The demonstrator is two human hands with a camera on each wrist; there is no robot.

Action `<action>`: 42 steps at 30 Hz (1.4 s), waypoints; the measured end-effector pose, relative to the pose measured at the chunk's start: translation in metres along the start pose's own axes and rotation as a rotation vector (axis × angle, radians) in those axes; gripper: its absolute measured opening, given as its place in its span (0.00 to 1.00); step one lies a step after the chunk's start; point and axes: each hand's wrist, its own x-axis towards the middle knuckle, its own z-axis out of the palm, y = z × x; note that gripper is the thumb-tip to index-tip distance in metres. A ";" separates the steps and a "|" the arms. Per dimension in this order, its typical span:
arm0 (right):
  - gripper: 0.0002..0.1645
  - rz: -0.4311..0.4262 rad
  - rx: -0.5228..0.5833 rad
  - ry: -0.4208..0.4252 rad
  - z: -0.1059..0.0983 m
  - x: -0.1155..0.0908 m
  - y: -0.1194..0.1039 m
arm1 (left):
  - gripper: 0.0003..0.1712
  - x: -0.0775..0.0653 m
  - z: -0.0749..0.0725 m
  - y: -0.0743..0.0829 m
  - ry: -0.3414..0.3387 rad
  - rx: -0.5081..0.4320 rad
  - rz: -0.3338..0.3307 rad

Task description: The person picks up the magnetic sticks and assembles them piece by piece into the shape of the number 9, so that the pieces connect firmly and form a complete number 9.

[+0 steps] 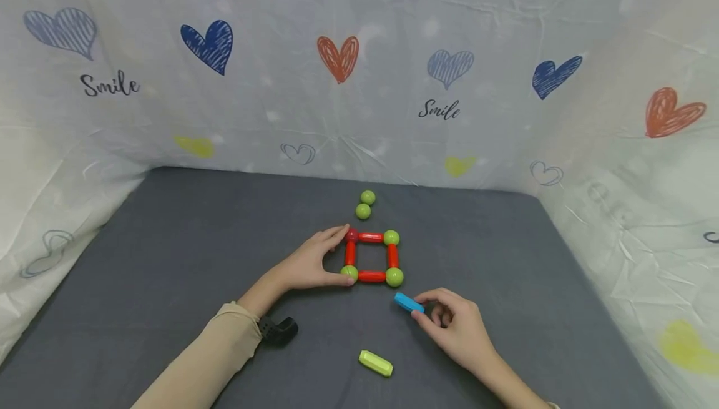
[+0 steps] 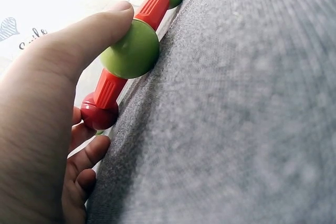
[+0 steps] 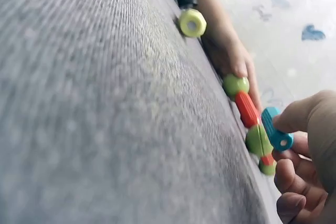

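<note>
A square of red magnetic rods (image 1: 371, 276) joined by balls lies on the grey cloth: three corners are green balls (image 1: 395, 276), the far-left one a red ball (image 1: 352, 235). My left hand (image 1: 308, 263) holds the square's left side. Its thumb presses the near-left green ball (image 2: 131, 51), while the fingers reach to the red ball (image 2: 100, 113). Between thumb and fingertips, my right hand (image 1: 457, 328) pinches a blue magnetic rod (image 1: 409, 303) just off the near-right corner. In the right wrist view, a pale dot marks the end of this blue rod (image 3: 276, 128).
Two loose green balls (image 1: 363, 211) sit beyond the square. A yellow-green rod (image 1: 376, 363) lies at the near side, between the forearms. Grey cloth (image 1: 224, 221) covers the table, and a white sheet with printed hearts (image 1: 387, 15) hangs behind and at the sides.
</note>
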 end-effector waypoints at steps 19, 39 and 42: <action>0.10 0.171 -0.013 0.024 0.008 0.007 0.005 | 0.65 -0.001 -0.002 -0.004 0.004 -0.005 -0.002; 0.15 0.157 0.027 -0.038 0.026 0.008 -0.008 | 0.66 0.001 -0.001 -0.002 0.005 0.001 0.003; 0.16 0.157 0.012 -0.030 0.028 0.008 -0.008 | 0.66 0.001 0.000 -0.001 0.004 0.003 0.007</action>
